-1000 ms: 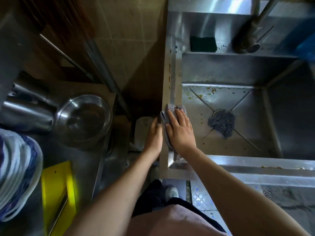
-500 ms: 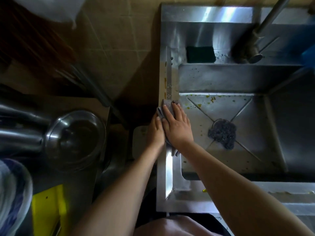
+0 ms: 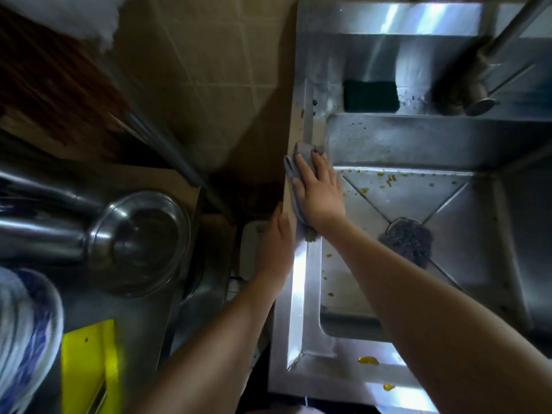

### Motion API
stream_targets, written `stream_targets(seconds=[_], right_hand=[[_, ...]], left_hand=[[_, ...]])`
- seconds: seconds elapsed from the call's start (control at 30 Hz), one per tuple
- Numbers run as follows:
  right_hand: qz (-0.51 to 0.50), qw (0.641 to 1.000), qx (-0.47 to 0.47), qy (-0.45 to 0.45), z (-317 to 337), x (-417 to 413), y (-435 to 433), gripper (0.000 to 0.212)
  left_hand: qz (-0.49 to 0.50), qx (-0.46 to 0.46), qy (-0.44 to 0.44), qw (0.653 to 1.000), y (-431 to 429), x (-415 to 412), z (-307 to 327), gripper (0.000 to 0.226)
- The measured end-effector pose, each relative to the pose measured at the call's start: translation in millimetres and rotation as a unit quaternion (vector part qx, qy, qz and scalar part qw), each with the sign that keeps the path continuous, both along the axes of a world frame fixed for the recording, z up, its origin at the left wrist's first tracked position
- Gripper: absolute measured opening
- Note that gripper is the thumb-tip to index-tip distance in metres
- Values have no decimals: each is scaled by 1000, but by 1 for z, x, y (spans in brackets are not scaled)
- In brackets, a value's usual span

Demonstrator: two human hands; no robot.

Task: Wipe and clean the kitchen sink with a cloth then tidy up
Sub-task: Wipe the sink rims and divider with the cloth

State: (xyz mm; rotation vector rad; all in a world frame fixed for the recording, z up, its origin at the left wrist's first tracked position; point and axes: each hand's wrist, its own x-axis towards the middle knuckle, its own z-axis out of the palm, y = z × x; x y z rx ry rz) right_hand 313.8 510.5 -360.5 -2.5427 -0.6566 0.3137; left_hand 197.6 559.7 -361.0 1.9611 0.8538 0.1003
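Sink (image 3: 298,294), stainless steel, fills the right half of the head view; its near rim carries two yellow food scraps (image 3: 369,360), and more yellow specks dot the basin floor. No brand, label or legible writing shows on any surface. One grey cloth (image 3: 291,171) lies folded along the sink's left rim — the right hand (image 3: 318,192) presses flat on top of it, fingers together and extended toward the far end, palm bearing down rather than closed around the fabric. The left hand (image 3: 276,243) rests just beside it on the outer edge of the same rim, fingers straight, holding nothing; the two hands are nearly touching. In the basin, one dark scouring pad (image 3: 407,240) sits over the drain where the floor creases meet. Farther back, on the ledge behind the basin, one dark green sponge (image 3: 370,95) lies flat, and one faucet (image 3: 481,85) angles in from the upper right. To the left of the sink, across a gap of tiled floor, a separate metal counter holds one steel bowl (image 3: 140,243), one yellow object (image 3: 89,366) at the near edge, and one blue-and-white striped item (image 3: 27,333) — blurred, its nature unclear.
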Motion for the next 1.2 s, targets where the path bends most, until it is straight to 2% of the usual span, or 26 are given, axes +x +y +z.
stream_targets(seconds=[0.1,0.2,0.33,0.47,0.53,0.57,0.73,0.87,1.1,1.2], right_hand=[[6,1000,17,10,4,-28,-14,51],[14,999,19,27,7,-56,-28,51],[24,999,-1,24,8,-60,-33,52],[35,999,-18,20,6,-35,-22,53],[40,999,-29,19,4,-15,-15,54],[41,998,-33,19,4,-5,-11,55],[30,999,-39,8,-1,39,10,56],[19,999,-34,8,-3,53,17,56],[2,1000,-8,7,-2,-2,-2,54],[-9,1000,-5,5,0,-32,-14,53]], left_hand=[[26,-18,-2,999,-2,2,5,39],[29,-30,33,999,0,8,0,41],[31,-19,39,999,0,9,-5,41],[24,71,30,997,-1,8,1,38],[26,43,-3,999,0,8,7,33],[3,85,-2,996,1,7,4,33],[18,5,20,1000,0,5,-3,39],[25,-10,47,999,0,5,-2,41],[27,-9,46,999,1,5,-10,41],[31,-7,15,999,0,3,-10,39]])
